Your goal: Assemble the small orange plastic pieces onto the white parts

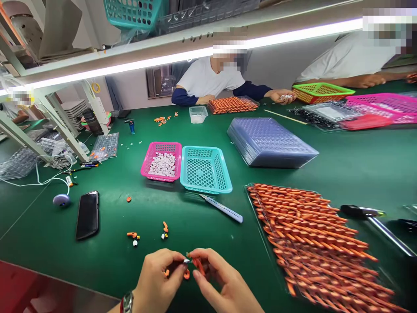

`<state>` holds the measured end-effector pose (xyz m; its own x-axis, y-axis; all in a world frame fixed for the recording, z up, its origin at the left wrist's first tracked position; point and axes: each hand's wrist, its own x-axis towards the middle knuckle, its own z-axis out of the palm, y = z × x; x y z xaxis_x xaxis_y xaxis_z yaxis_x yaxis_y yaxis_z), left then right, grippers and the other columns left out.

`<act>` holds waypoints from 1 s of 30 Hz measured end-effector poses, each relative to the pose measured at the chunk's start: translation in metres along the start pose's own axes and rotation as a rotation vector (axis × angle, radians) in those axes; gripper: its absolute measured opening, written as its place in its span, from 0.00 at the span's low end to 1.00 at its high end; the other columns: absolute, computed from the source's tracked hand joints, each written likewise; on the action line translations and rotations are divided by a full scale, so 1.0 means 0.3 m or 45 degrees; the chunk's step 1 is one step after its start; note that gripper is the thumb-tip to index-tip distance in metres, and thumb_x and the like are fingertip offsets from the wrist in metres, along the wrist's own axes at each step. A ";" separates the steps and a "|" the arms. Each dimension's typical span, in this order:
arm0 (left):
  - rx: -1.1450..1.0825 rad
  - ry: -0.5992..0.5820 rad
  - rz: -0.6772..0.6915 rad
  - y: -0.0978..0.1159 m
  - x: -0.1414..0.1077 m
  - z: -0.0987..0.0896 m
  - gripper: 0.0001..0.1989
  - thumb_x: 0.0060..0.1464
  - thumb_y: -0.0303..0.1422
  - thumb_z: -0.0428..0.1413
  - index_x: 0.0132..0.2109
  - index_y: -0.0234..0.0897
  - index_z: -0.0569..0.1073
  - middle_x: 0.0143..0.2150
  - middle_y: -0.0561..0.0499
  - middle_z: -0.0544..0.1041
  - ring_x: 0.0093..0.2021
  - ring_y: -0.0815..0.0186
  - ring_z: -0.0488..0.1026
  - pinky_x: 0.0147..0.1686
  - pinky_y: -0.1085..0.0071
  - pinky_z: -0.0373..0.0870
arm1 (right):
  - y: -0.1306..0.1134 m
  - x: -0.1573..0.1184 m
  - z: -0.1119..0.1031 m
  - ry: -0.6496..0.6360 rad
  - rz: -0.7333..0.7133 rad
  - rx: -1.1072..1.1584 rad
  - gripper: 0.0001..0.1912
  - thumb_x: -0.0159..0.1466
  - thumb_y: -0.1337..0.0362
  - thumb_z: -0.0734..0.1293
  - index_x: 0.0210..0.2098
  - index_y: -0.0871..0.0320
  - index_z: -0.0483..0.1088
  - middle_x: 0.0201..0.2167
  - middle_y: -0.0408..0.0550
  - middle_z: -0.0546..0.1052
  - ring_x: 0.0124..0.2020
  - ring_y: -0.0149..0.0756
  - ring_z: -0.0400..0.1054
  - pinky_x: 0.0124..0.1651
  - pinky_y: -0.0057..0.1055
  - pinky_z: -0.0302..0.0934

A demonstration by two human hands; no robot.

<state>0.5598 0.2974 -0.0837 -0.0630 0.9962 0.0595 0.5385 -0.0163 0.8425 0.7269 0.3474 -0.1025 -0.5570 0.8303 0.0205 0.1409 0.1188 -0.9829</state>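
While both hands meet low over the green counter (208, 217), a small orange part is being fitted together.

The left hand (156, 282) is closed on a tiny piece with a white tip (186, 261), pinched between thumb and finger. The right hand (221, 282) pinches the orange part (197, 262), and the two bits touch at the fingertips. It looks like the joining step, about halfway. The next move likely needs a straight, gentle push so the tip seats well and nothing slips. A few loose orange bits (133, 236) lie just in front of the hands. A tray (260, 226) full of orange parts sits to the right. A pink basket (146, 163) of white pieces, a teal basket (224, 174) and a knife (222, 208) lie farther back, and a phone (87, 214) is to the left.
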 end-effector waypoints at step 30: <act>0.358 -0.030 0.179 -0.071 0.006 0.010 0.12 0.53 0.19 0.56 0.43 0.35 0.79 0.40 0.45 0.81 0.37 0.63 0.76 0.37 0.69 0.70 | 0.056 -0.034 -0.022 0.002 0.269 0.276 0.17 0.62 0.49 0.66 0.29 0.57 0.69 0.25 0.39 0.66 0.25 0.30 0.62 0.30 0.26 0.61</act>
<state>0.5507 0.2998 -0.1030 0.0462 0.9877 0.1497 0.7518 -0.1330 0.6459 0.7403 0.3446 -0.1179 -0.5329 0.8250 -0.1881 0.0755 -0.1751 -0.9817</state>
